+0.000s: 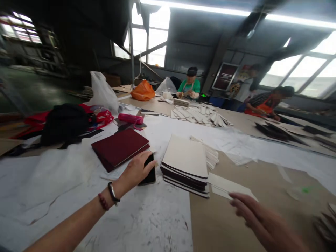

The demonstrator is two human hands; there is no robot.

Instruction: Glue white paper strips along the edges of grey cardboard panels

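Note:
My left hand [135, 170] reaches over a dark smartphone [149, 173] on the white table surface, its fingers and thumb closed about the phone's upper part. Just behind it lie dark red covers [120, 147], one on top of the other. To the right of the phone stands a stack of off-white boards with dark edges [185, 161]. Beyond that stack rests a bundle of narrow pale strips [210, 154]. My right hand [259, 217], slightly blurred, hovers over brown paper with its fingers stretched out and nothing in them. Near its fingertips are flat pale pieces [232, 186].
A pink pouch [130, 119], a black bag [65, 122] and clear plastic sheeting [60, 175] lie to the left. Loose pale pieces [201, 114] form a heap farther back. Co-workers sit across the tables, one in green [189, 85], one in an orange apron [262, 106].

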